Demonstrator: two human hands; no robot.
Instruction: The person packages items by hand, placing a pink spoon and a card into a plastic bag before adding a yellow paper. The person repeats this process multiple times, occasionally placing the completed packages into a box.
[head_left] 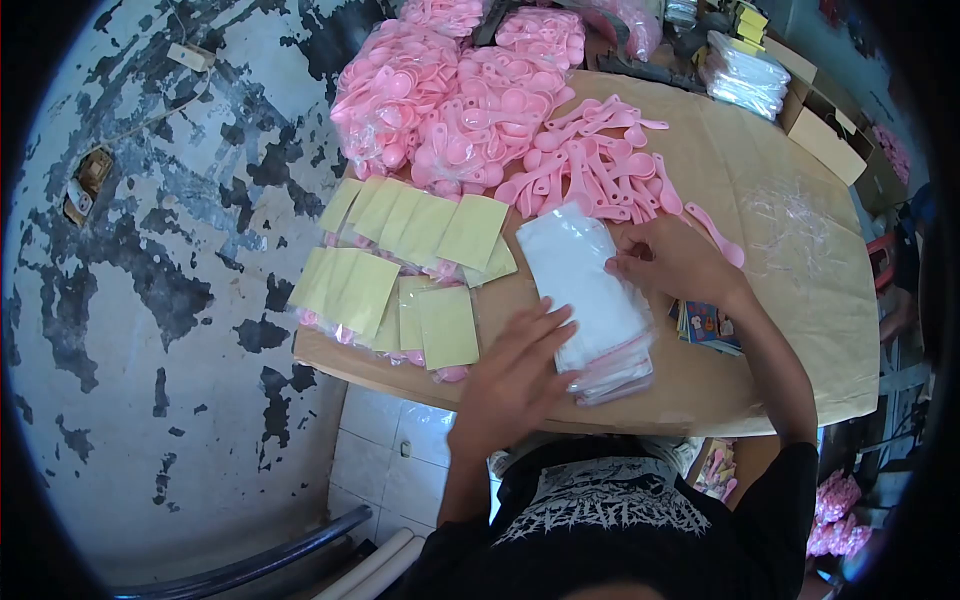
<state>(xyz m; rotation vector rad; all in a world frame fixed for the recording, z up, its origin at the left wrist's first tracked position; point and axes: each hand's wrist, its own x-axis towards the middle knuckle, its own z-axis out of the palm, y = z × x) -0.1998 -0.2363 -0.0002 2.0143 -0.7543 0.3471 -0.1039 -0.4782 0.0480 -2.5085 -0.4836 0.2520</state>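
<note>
A stack of clear plastic bags (585, 285) with a white surface lies in front of me on the brown-covered table. My left hand (520, 365) rests at the stack's left edge, fingers apart, holding nothing. At its upper right edge is my right hand (675, 255), fingers bent together; whether a bag is pinched in them is too small to tell. Loose pink spoons (590, 170) are piled just beyond the stack. Colourful printed cards (708, 325) lie partly under my right forearm. Packets with yellow cards (450, 325) and pink items inside lie in rows to the left.
Large bags of pink spoons (460, 110) stand at the table's back left. Thin clear scraps (795, 225) lie on the right side. Beyond the back right edge are a plastic bundle (745, 75) and an open cardboard box (825, 135). A peeling wall (180, 300) borders the left.
</note>
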